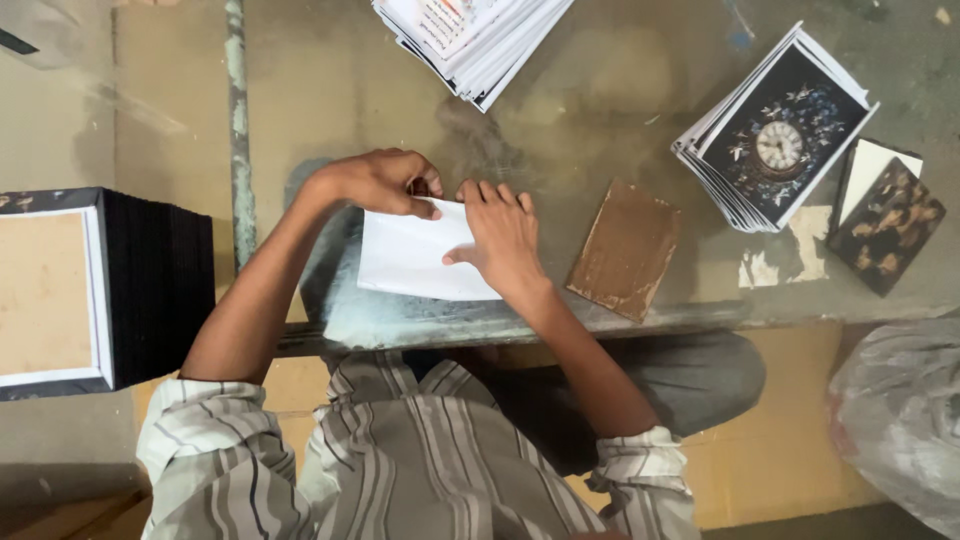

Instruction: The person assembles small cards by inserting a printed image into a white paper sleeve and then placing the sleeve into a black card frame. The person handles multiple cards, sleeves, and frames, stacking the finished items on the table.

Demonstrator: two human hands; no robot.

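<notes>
Head view, looking straight down: I note a white sheet of paper (415, 262) lying flat on the glass-topped counter (600, 90), near its front edge and directly before the person. The left hand (385, 183) sits at the sheet's upper left corner with fingers (420, 207) curled together, thumb and forefinger apparently pinching that edge. The right hand (503, 238) lies palm down on the sheet's right part, fingers (492, 194) held close together and pressing it flat.

My judgement: the sheet is light, thin and flexible, and it would crease easily and slide on the smooth glass unless held down. An edge or a corner is the sensible place to take hold, with the other hand pinning it flat.

Just beside the right hand lies a brown worn card (625, 250). Further right are a stack of clock prints (775, 130) and a dark patterned card (888, 225); a stack of printed sheets (470, 35) sits at the far edge. A framed board stack (95, 290) stands well apart to the left.
</notes>
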